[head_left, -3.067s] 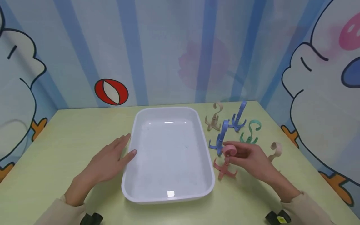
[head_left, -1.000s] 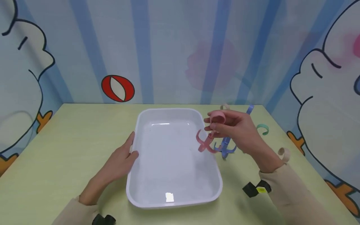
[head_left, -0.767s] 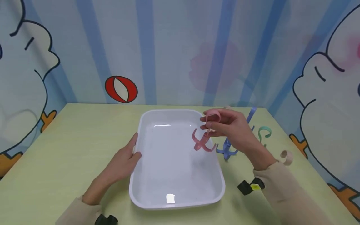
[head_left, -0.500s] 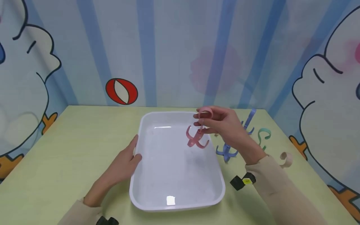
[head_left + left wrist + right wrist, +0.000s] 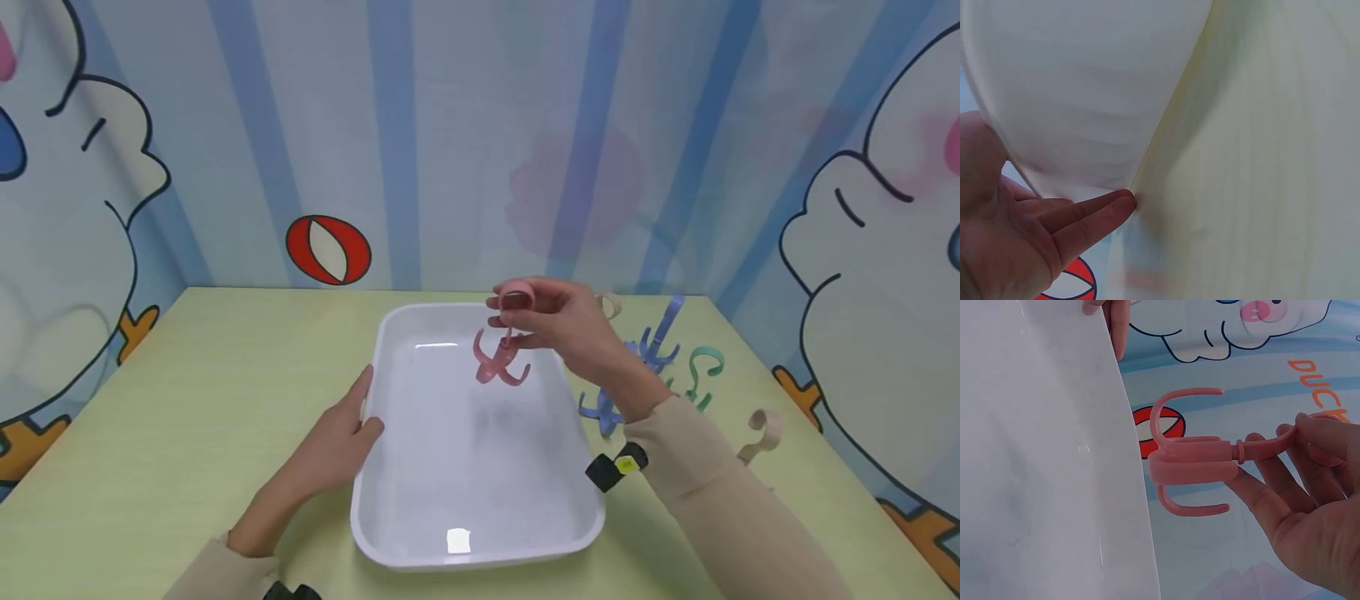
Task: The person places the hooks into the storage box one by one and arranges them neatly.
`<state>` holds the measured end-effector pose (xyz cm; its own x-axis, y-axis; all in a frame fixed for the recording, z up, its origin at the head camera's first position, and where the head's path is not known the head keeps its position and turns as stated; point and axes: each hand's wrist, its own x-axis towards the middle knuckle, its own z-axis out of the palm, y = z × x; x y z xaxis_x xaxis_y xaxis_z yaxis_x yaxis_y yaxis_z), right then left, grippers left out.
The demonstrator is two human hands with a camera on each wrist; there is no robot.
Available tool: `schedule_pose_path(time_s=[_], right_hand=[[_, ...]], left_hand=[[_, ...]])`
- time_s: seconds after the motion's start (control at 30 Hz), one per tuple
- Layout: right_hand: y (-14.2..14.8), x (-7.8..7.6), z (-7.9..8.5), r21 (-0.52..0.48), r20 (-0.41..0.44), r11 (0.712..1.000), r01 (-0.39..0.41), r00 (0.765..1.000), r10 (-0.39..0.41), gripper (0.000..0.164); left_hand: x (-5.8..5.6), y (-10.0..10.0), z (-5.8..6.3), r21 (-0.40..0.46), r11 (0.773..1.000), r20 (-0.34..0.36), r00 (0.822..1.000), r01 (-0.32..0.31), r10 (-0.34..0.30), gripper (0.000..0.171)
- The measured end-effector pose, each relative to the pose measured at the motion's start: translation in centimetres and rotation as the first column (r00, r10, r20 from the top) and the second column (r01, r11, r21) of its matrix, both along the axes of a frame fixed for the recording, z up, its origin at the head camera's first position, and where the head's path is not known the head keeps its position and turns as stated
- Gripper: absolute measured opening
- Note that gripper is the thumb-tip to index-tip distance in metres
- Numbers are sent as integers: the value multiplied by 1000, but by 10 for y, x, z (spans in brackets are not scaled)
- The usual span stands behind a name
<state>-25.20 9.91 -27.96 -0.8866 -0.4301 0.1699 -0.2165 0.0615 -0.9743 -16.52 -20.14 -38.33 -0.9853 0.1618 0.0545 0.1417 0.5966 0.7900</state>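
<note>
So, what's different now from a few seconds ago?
The pink hook has been lifted off the table and carried left, and now hangs over the white tray. The right hand had it then and holds it now, so nothing was let go. The left hand stays at the tray's left edge; the other hooks remain standing to its right.

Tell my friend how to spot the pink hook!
Start at the white tray on the yellow table. Over its far part, the right hand holds the pink hook by its curled top. Blue hooks, a green hook and beige hooks stand on the table; only this one is pink and in the air.
</note>
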Motion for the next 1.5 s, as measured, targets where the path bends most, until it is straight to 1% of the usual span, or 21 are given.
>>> schedule_pose_path(time_s=[0.13, 0.27, 0.53, 0.73, 0.93, 1.13, 1.37, 1.5], right_hand=[[-8, -5, -2, -8, 8, 1000, -10, 1000, 11, 40], [-16, -9, -3, -4, 20, 1000, -16, 1000, 16, 38], [-29, -18, -4, 12, 0, 999, -39, 999, 39, 39], [-37, -22, -5, 17, 10, 998, -61, 998, 61, 38], [-43, -29, -7, 33, 32, 998, -59, 998, 58, 36], [-52, -35, -10, 50, 30, 997, -59, 998, 57, 36], [-62, -40, -14, 43, 45, 997, -57, 997, 55, 36], [-67, -42, -17, 40, 55, 997, -62, 997, 59, 36]], left_hand=[[2, 1, 1, -10, 1000, -4, 1000, -4, 4, 74], [2, 1, -1, -6, 1000, -13, 1000, -5, 5, 74], [2, 5, -1, -9, 1000, -9, 1000, -28, 28, 74], [3, 6, -1, -16, 999, -17, 999, -39, 39, 74], [4, 7, -1, -26, 999, -22, 999, -46, 46, 73], [6, 7, 0, -46, 997, -30, 998, -60, 58, 73], [7, 9, 1, -23, 998, -13, 998, -63, 62, 74], [7, 10, 1, -31, 997, -27, 997, -68, 67, 74]])
